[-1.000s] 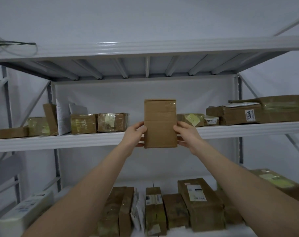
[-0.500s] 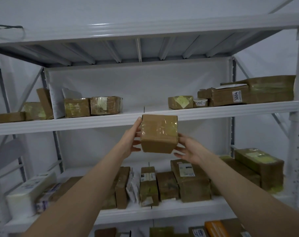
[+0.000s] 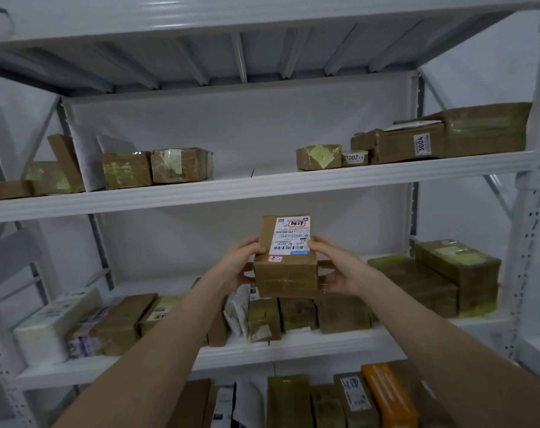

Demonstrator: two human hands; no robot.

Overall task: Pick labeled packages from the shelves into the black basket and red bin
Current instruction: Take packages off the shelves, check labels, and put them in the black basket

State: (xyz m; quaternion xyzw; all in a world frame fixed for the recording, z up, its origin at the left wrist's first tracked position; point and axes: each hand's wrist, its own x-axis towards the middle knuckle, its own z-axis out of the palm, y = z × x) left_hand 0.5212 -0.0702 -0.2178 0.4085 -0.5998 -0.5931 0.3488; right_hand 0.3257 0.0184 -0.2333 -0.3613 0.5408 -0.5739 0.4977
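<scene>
A small brown cardboard package (image 3: 285, 273) hangs in front of the middle shelf, held between both my hands. Its top face carries a white shipping label (image 3: 290, 234) with barcodes and a red stamp, turned toward me. My left hand (image 3: 239, 262) grips its left side, fingers curled round the edge. My right hand (image 3: 336, 267) grips the right side the same way. The black basket and red bin are out of view.
White metal shelving (image 3: 262, 186) fills the view. The upper shelf holds taped brown boxes left and right, one marked 3004 (image 3: 404, 143). The middle shelf (image 3: 293, 344) is packed with parcels; an orange package (image 3: 389, 396) lies on the lower shelf.
The package came off the upper shelf and dropped to middle-shelf height, tipping so its labeled face now shows. Both hands stayed on it. The view tilted down.
</scene>
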